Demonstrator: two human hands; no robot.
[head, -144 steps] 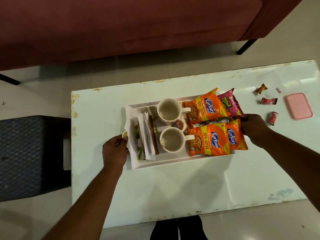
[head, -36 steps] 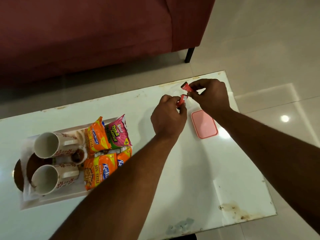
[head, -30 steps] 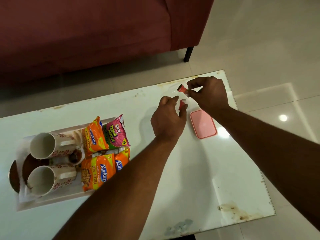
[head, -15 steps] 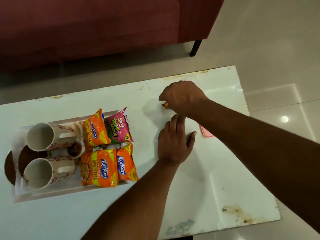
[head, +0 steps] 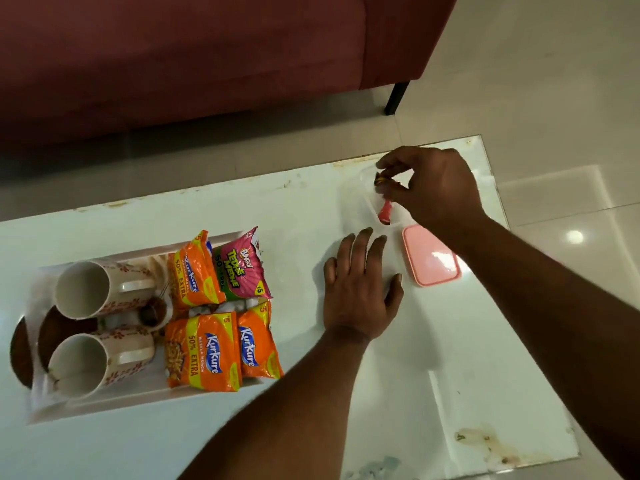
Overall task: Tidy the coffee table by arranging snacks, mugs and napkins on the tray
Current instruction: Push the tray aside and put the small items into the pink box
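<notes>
A white tray (head: 121, 401) at the table's left holds two white mugs (head: 83, 289) (head: 78, 363) lying on their sides, orange Kurkure packets (head: 202, 351) and a pink Bingo packet (head: 240, 268). My right hand (head: 436, 192) hovers near the table's far right edge, fingertips pinched on a small orange-brown wrapped candy (head: 380, 178). Just below it lies a red wrapped candy (head: 385, 214), seemingly inside a faint clear container. My left hand (head: 360, 289) rests flat on the table, fingers spread and empty, its tips close to the red candy.
A pink lid (head: 431, 259) lies right of my left hand, partly under my right forearm. Brown coasters (head: 20, 355) stick out past the tray's left end. A red sofa (head: 207, 64) stands beyond the table. The table's near right corner is stained (head: 485, 441).
A second ago each hand pinched a red candy. My left hand has since let go and dropped flat onto the table. My right hand now pinches an orange-brown candy, and a red one lies below it.
</notes>
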